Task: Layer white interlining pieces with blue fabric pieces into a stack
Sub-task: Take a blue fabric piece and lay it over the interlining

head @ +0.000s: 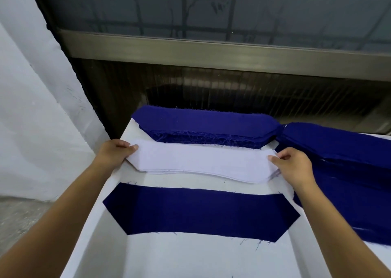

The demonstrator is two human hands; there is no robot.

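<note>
White cloth covers the desk (190,256), which stands against a dark window frame (211,49). At its middle lies the pile of white interlining pieces (201,163), long with angled ends. The left hand (114,153) pinches the pile's left end, thumb on top, and the right hand (294,165) pinches the right end the same way. Nearer the person, apart from the pile, a single blue fabric piece (201,210) lies flat, likely the layer awaiting its white partner. The likeliest slip is lifting several thin sheets at once, since their edges lie fanned close together and I cannot tell how many each pinch takes. Uneven pulls from the two ends could also sag or twist the limp piece, so it lands askew on the blue one, and loose frayed threads may drag along. No container shows. The stock sits in open heaps: a thick stack of blue pieces (207,125) just beyond the interlining, and more blue fabric (347,161) at the right.
</note>
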